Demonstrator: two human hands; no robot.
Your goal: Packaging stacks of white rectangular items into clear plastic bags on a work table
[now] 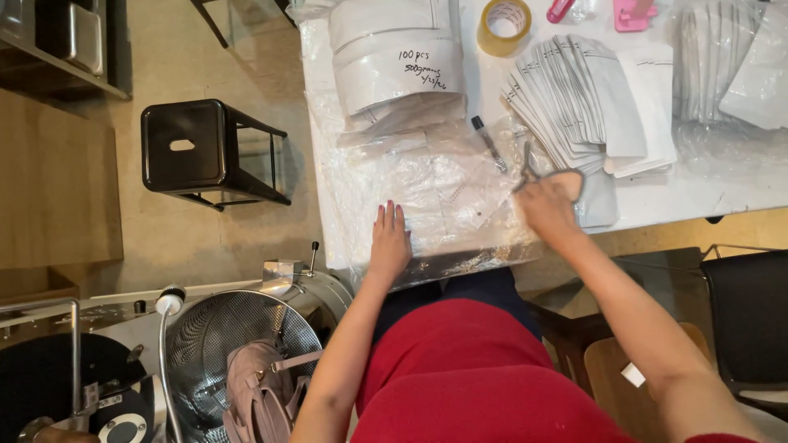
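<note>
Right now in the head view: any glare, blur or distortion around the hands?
Head view: wide-angle bend at the edges; glare on the clear plastic sheet under the left hand; slight motion blur on the right hand at the scissors; the white pouches look nearly blown out; soft, even light, faint shadows.

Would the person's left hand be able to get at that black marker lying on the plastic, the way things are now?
Probably yes. The left hand lies flat on the clear plastic bag, and the black marker rests farther up the same table, with only flat plastic between. The right hand, holding scissors, sits off to the side.
</note>
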